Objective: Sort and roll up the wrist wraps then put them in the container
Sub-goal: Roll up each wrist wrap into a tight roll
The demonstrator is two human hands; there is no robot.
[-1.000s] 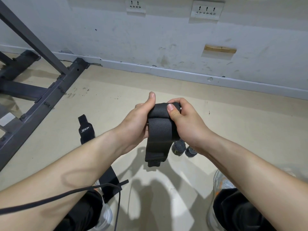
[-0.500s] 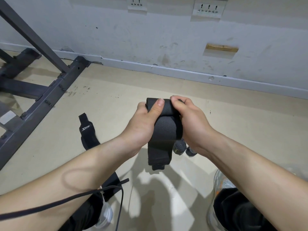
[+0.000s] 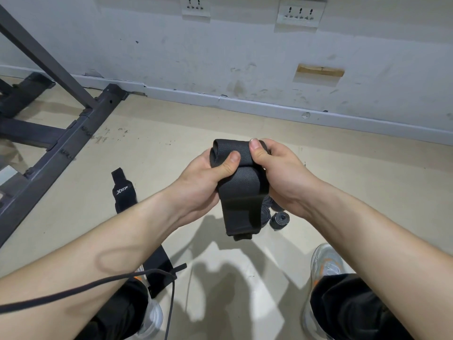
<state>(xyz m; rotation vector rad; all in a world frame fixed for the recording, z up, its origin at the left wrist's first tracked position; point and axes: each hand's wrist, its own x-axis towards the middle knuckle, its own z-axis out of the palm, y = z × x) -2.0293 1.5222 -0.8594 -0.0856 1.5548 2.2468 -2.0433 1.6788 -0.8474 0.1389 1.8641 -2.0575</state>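
Note:
A black wrist wrap [image 3: 239,190] is held in mid air at the centre, its top end curled into a roll and its tail hanging down. My left hand [image 3: 201,185] grips the roll from the left with the thumb pressed on its front. From the right, my right hand [image 3: 279,175] pinches the same roll with the thumb on top. Another black wrist wrap [image 3: 122,192] with a white logo lies flat on the floor at the left, partly hidden by my left forearm. Rolled grey wraps [image 3: 279,220] lie on the floor below my right hand, partly hidden. No container is in view.
A dark metal rack frame [image 3: 61,148] stands on the floor at the left. A thin black cord [image 3: 169,303] hangs across my left forearm. My shoes [image 3: 326,261] and dark trousers are at the bottom. A grey wall with sockets [image 3: 301,12] rises beyond the beige floor.
The rolled top of the wrap has grown thicker and the hanging tail shorter. My left thumb has come down from the top onto the roll's front; my right thumb moved onto its top.

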